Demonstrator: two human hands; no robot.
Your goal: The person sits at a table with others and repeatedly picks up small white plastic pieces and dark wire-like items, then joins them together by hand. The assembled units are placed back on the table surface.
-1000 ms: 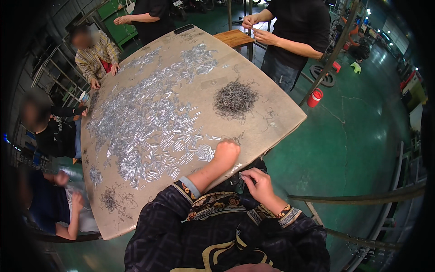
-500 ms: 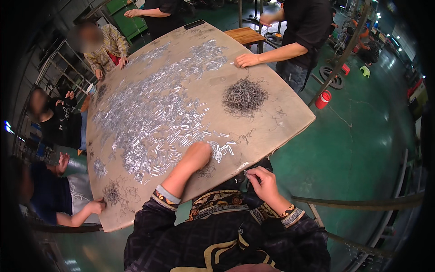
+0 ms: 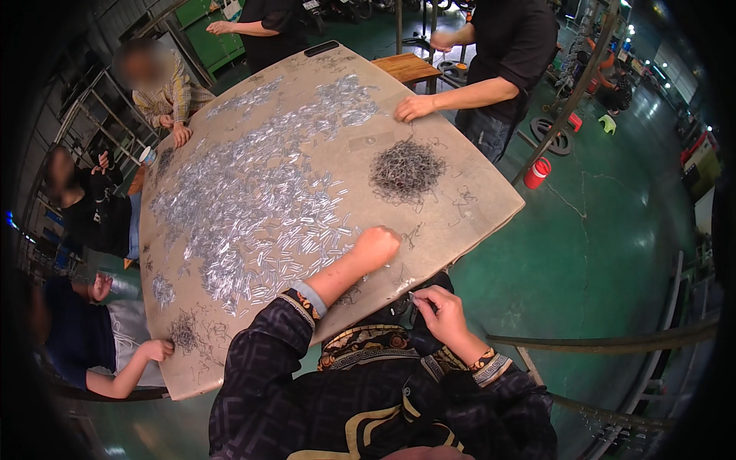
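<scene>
My left hand (image 3: 376, 247) is closed, knuckles up, at the near right part of the table. Whatever is under its fingers is hidden. Beside it, small shiny oblong metal pieces (image 3: 268, 222) are spread widely over the brown-covered table (image 3: 468, 230). My right hand (image 3: 443, 314) hangs just past the near edge, thumb and forefinger pinched on a small silvery piece (image 3: 412, 296), too small to tell its kind. A heap of dark, thin, curled wire bits (image 3: 406, 171) lies beyond my left hand.
Co-workers stand or sit around the table; one rests a hand (image 3: 415, 108) on its right side. A smaller heap of dark curled bits (image 3: 184, 331) lies at the near left corner. A phone-like black slab (image 3: 321, 49) sits at the far edge. A red jug (image 3: 538, 173) stands on the green floor.
My left hand has moved right and slightly away from me, over where several loose shiny pieces lay. My right hand has barely moved and keeps its pinch.
</scene>
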